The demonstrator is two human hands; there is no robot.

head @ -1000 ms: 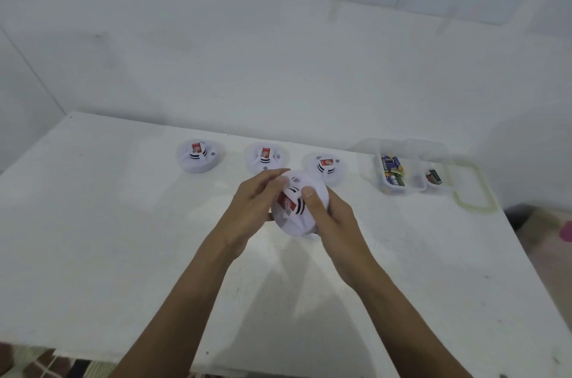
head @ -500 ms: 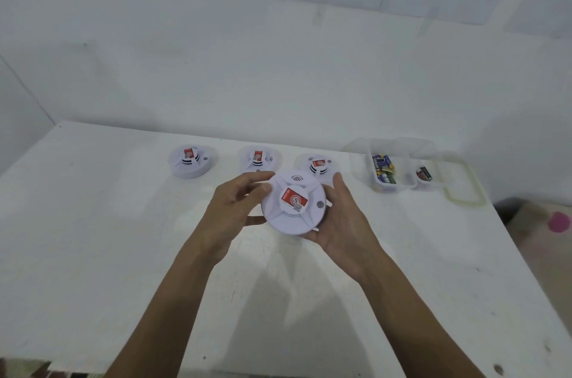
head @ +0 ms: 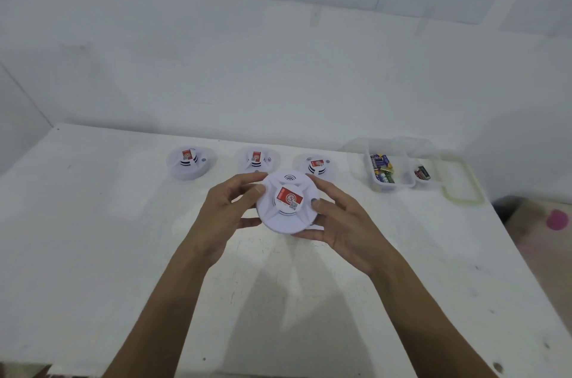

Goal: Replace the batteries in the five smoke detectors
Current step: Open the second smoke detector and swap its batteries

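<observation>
Above the middle of the white table (head: 93, 254) both my hands hold a round white smoke detector (head: 288, 202) with a red label, face up and tilted toward me. My left hand (head: 227, 216) grips its left rim with thumb and fingertips. My right hand (head: 337, 219) cups its right side, thumb on the top face. Three more white detectors stand in a row behind it: left (head: 188, 162), middle (head: 257, 158) and right (head: 317, 164). A clear plastic box (head: 391, 168) at the back right holds several batteries.
A smaller clear compartment (head: 422, 175) with a dark battery sits beside the box, and a clear lid with a greenish rim (head: 461, 182) lies to its right. The table's right edge drops to a floor with a pink spot (head: 557, 219). A white wall stands behind.
The detector was turned in my hands from steeply tilted to nearly face up and lifted a little. My right thumb moved off the centre to the face's right side.
</observation>
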